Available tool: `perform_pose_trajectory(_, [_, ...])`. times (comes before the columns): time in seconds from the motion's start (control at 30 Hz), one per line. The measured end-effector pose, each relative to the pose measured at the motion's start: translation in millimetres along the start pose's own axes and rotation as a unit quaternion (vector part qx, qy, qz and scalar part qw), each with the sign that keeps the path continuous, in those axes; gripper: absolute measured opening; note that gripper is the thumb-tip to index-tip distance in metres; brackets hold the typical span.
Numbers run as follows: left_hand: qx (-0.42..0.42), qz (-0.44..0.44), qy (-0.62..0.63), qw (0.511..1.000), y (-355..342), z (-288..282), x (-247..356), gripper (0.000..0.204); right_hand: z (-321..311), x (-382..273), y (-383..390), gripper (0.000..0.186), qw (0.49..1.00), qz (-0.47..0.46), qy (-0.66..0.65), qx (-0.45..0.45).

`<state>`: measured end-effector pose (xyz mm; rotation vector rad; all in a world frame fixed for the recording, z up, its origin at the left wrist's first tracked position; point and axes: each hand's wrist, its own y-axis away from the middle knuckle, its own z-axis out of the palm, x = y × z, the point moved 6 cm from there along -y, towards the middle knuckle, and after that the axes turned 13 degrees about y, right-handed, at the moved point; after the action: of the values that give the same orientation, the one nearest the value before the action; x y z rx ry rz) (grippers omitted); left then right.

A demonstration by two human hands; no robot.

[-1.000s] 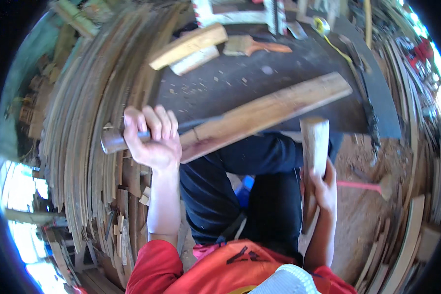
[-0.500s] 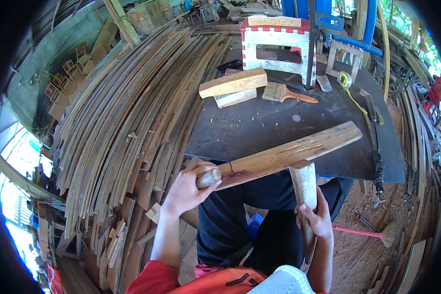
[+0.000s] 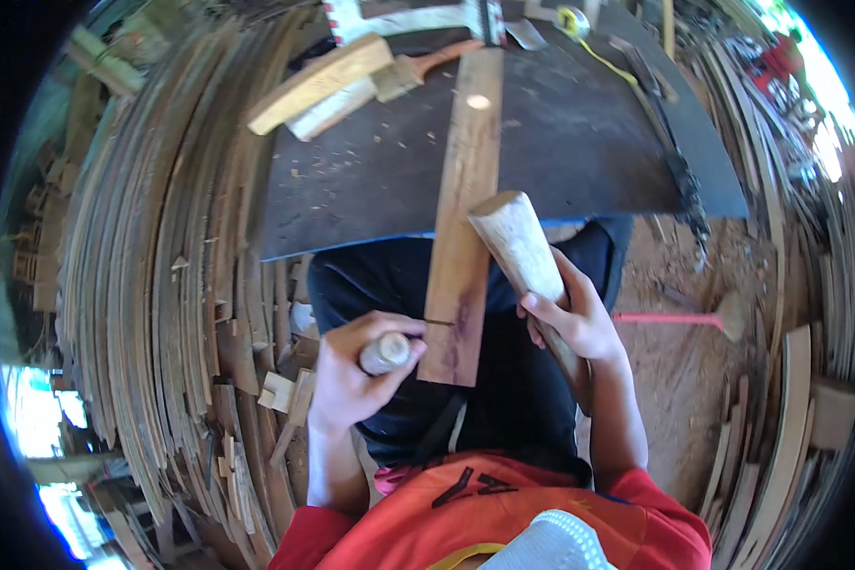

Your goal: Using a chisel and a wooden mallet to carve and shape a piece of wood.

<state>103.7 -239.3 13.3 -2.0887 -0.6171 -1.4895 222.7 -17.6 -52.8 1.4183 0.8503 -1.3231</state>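
Observation:
A flat wooden board runs from above my lap onto the dark table, with a thin dark line across its near end and a reddish stain. My left hand is closed around a round wooden tool handle, its butt end facing up, beside the board's near left edge. The tool's working end is hidden. In my right hand is a club-shaped wooden mallet, its thick end up and tilted left, next to or over the board's right edge; I cannot tell whether they touch.
On the dark table lie two wood blocks, a paintbrush, a tape measure and wood chips. A plastic stool stands at the far side. Long planks are stacked at left; a red-handled brush lies on the right floor.
The board has swung from slanting rightward to pointing nearly straight away from me. Both hands keep their holds; the mallet now tilts left. The whole view has shifted and tipped downward.

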Motion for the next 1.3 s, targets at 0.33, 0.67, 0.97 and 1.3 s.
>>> perform_pose_trajectory(0.33, [0.109, 0.241, 0.393, 0.881, -26.5, -40.8, 36.5, 0.028, -27.0, 25.0, 33.3, 0.052, 0.997, 0.012, 0.025, 0.076])
perform_pose_trajectory(0.67, [0.065, 0.064, -0.074, 0.993, -85.1, -1.2, 27.1, 0.039, -13.4, 24.8, 32.5, 0.054, 1.000, -0.008, 0.006, 0.030])
perform_pose_trajectory(0.97, [-0.066, 0.078, -0.089, 0.991, -103.2, 47.7, 1.5, 0.058, -4.6, 28.0, 36.4, 0.074, 0.999, -0.026, -0.016, -0.014])
perform_pose_trajectory(1.3, [-0.153, 0.090, -0.046, 0.983, -138.9, 92.1, 1.4, 0.046, -22.1, 26.1, 48.6, 0.078, 0.995, -0.059, -0.072, 0.041])
